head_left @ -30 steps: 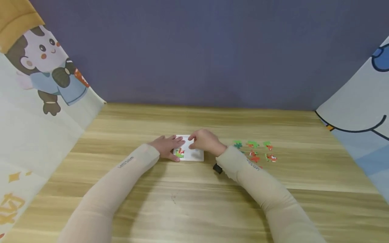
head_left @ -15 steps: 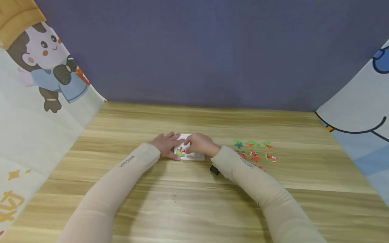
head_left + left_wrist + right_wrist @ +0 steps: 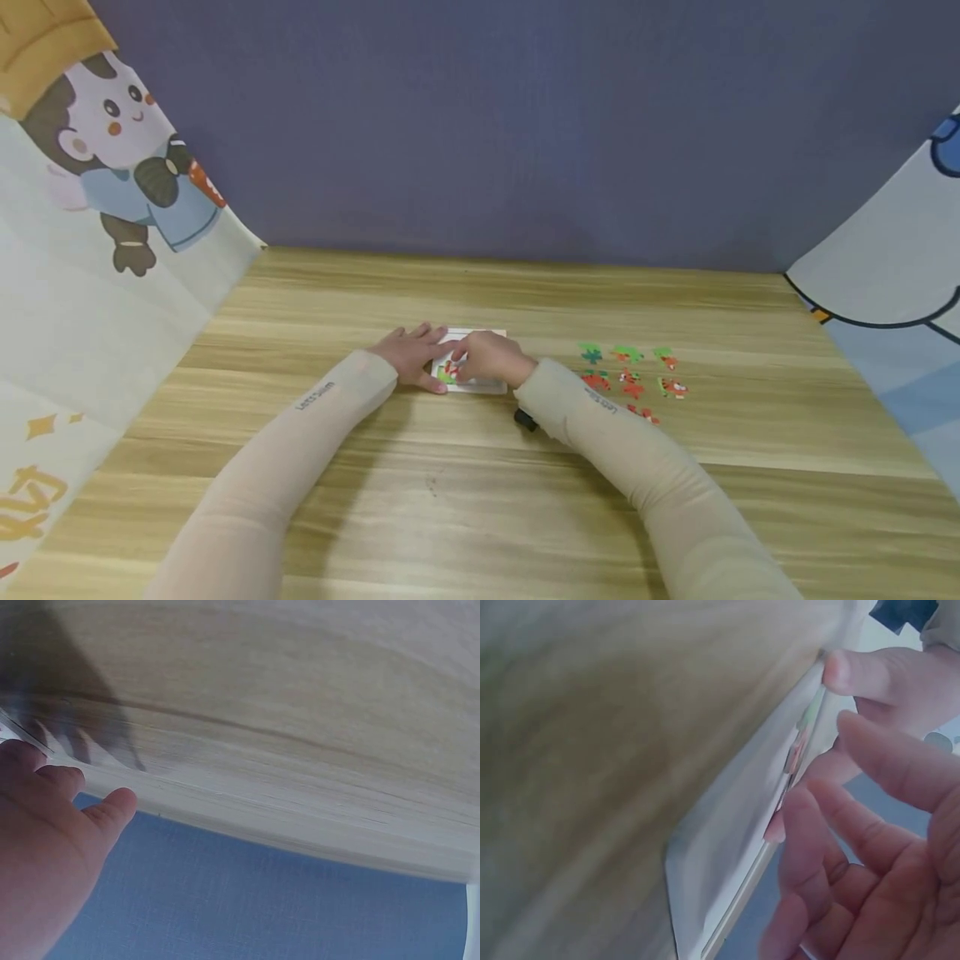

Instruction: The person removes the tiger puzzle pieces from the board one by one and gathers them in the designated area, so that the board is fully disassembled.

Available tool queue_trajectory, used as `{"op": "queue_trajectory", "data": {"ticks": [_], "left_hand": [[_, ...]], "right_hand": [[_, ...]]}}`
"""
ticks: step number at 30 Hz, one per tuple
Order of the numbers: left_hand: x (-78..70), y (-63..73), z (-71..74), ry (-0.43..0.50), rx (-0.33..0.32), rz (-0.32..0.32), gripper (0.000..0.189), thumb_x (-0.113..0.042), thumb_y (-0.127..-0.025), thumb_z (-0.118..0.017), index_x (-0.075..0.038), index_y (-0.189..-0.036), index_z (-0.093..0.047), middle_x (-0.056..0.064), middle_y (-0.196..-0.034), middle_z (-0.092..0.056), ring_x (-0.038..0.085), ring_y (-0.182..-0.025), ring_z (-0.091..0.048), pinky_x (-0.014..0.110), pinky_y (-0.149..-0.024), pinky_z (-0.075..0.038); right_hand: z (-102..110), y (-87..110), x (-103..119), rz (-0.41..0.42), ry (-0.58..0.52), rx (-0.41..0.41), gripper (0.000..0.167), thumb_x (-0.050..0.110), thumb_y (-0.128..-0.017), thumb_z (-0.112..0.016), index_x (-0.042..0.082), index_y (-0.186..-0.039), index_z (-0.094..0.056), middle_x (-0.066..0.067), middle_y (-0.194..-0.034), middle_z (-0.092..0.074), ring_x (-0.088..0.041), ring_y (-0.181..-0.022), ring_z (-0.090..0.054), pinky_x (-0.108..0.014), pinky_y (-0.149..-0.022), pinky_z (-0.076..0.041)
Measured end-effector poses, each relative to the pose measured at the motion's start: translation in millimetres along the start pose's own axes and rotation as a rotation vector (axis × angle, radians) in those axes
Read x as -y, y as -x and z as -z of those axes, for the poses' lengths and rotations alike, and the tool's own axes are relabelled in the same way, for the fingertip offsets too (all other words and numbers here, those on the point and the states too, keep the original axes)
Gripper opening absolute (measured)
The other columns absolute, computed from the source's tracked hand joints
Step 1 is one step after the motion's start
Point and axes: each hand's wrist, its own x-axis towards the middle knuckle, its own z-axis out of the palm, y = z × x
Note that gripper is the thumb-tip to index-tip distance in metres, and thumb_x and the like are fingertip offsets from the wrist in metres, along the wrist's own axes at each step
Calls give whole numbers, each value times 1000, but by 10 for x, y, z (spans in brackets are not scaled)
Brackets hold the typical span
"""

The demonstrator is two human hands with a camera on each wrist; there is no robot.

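A small white puzzle tray (image 3: 493,387) lies on the table. Red and green jigsaw pieces (image 3: 447,372) sit in its lower left corner. My left hand (image 3: 411,357) rests spread over the tray's left edge, its thumb at the bottom corner near the pieces. My right hand (image 3: 491,357) is over the middle of the tray, its bent fingertips touching down by the placed pieces. In the right wrist view the right thumb (image 3: 885,754) stands apart from the fingers, and a reddish piece (image 3: 775,827) shows beside the fingertips. Nothing is plainly pinched between them.
Several loose jigsaw pieces (image 3: 630,383) in red, orange and green lie right of the tray, some near the right sleeve (image 3: 577,408). A black wrist device (image 3: 527,419) hangs under the right cuff. A dark blue panel (image 3: 525,133) stands behind the wooden table (image 3: 420,525).
My right hand has moved left across the tray to the placed pieces, uncovering more loose pieces by the sleeve. My left hand stays at the tray's left edge.
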Motion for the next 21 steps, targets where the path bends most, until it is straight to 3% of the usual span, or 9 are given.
{"op": "queue_trajectory", "data": {"ticks": [9, 21], "left_hand": [[22, -22, -20, 8, 1, -3, 88, -58, -84, -61, -25, -154, -20, 6, -160, -4, 33, -145, -2, 57, -113, -7], [21, -15, -15, -13, -18, -13, 85, -59, -84, -60, -23, -153, -25, 7, -160, -7, 33, -145, -5, 58, -113, -8]], "right_hand": [[-35, -19, 28, -2, 47, 14, 36, 13, -78, -75, 14, -114, -71, -5, -128, -62, -22, -107, -59, -44, -84, -50], [-72, -76, 63, 31, 151, 8, 46, 13, -77, -76, 15, -121, -68, -5, -126, -63, -20, -99, -61, -39, -77, -52]]}}
